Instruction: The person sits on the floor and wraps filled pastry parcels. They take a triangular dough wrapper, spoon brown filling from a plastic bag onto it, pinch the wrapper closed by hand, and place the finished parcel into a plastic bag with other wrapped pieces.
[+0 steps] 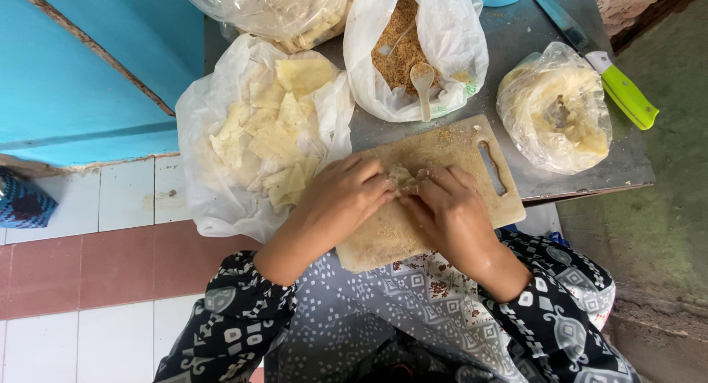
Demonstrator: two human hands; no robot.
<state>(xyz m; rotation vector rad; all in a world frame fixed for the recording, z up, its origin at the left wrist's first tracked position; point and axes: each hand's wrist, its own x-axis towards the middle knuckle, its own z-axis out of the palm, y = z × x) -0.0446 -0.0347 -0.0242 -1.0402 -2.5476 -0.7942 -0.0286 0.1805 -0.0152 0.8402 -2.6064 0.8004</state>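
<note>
Tiled floor (110, 280) in white and pink runs left; I see a grey worktop (516, 36) far, carrying a bag of pastry squares (273, 125), a wrapped dough lump (553, 110), a crumb bag with spoon (422, 80), a green-handled knife (623, 91). On the cutting board (442, 154), my left hand (346, 195) and right hand (450, 209), each grip pinching a small pastry piece (404, 180).

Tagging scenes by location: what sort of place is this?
Likely a home kitchen corner or small food-prep spot: a wooden cutting board on a grey metal table, clear plastic bags of pale dough squares and brown crumbly filling, a green-handled knife.
</note>
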